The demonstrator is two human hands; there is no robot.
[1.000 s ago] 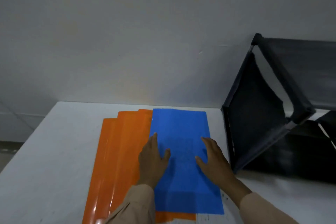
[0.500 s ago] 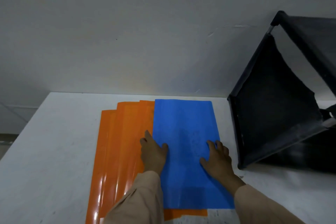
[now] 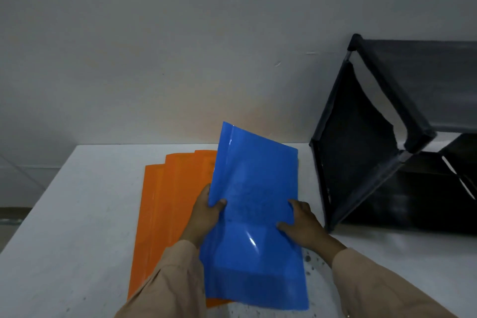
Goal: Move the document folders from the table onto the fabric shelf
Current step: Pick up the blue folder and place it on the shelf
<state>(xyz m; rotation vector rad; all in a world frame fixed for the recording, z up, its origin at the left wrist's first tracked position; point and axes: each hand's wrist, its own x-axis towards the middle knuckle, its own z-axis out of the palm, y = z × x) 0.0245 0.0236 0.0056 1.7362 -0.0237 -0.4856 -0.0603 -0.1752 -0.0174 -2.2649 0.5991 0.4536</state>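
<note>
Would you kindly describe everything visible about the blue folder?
The blue folder is a glossy, thin plastic sheet-like cover with a fold strip along its left edge and a bright glare spot low down. It is tilted, its far end raised off the orange folders beneath. The left hand grips its left edge, thumb on top; the right hand holds its right edge. Faint marks show mid-cover, unreadable.

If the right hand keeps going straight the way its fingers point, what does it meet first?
The right hand points up-left across the blue folder it grips, so beyond that only the wall behind the table; the fabric shelf lies off to its right. Depth is uncertain.
</note>
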